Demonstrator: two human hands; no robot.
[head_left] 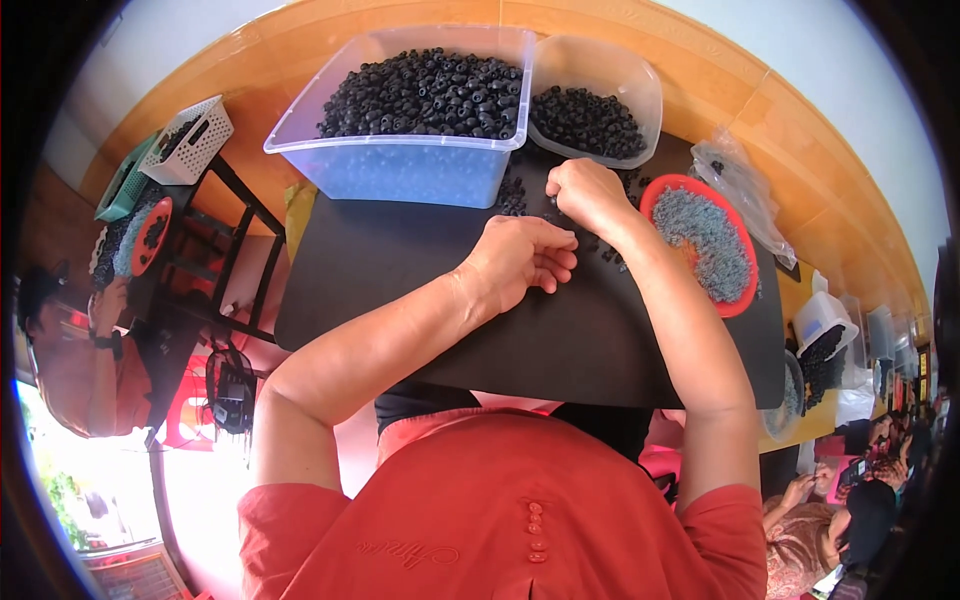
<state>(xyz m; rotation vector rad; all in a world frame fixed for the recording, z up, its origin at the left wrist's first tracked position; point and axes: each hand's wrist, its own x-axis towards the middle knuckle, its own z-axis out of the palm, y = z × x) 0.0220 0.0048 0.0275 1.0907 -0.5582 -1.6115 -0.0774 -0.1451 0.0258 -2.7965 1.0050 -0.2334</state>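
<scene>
My left hand (522, 258) rests on a black work mat (400, 290) with its fingers curled over some small black ring-shaped parts (610, 255) scattered there. My right hand (588, 192) sits just beyond it, fingers bent down among the same loose parts near the mat's far edge. What each hand pinches is hidden under the fingers. A large clear bin (400, 165) heaped with black rings stands straight ahead, with a smaller clear tub (640, 95) of them next to it on the right.
A red round tray (745, 290) of small grey-blue pieces lies right of my hands, with a clear plastic bag (745, 185) behind it. Another person (80, 370) sits at a table on the left, and more people work at the lower right. The wooden bench curves behind.
</scene>
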